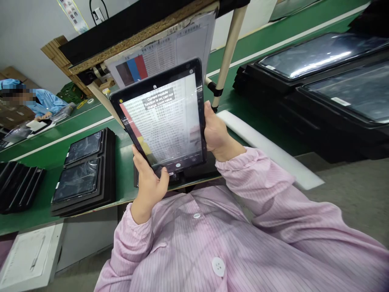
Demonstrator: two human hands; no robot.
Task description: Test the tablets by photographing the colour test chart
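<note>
A black-framed tablet [164, 129] is held up in front of me, tilted, between both hands. Its lit screen shows a camera picture of a printed sheet, with a message near the top about the zoom value. My left hand [150, 180] grips the lower left corner, thumb at the bottom edge. On the right edge, my right hand [217, 132] has its thumb along the frame; its other fingers are hidden behind. Beyond the tablet hangs a printed sheet [173, 44] with dark, blue and red blocks, fixed to a stand.
Foam trays [107, 170] with two dark tablets stand on the green bench [124, 154] at left, near several black trays [20, 186]. Larger stacked trays with screens [316, 61] lie at right. A white foam strip [270, 150] juts past the bench edge. A person in blue [48, 101] sits far left.
</note>
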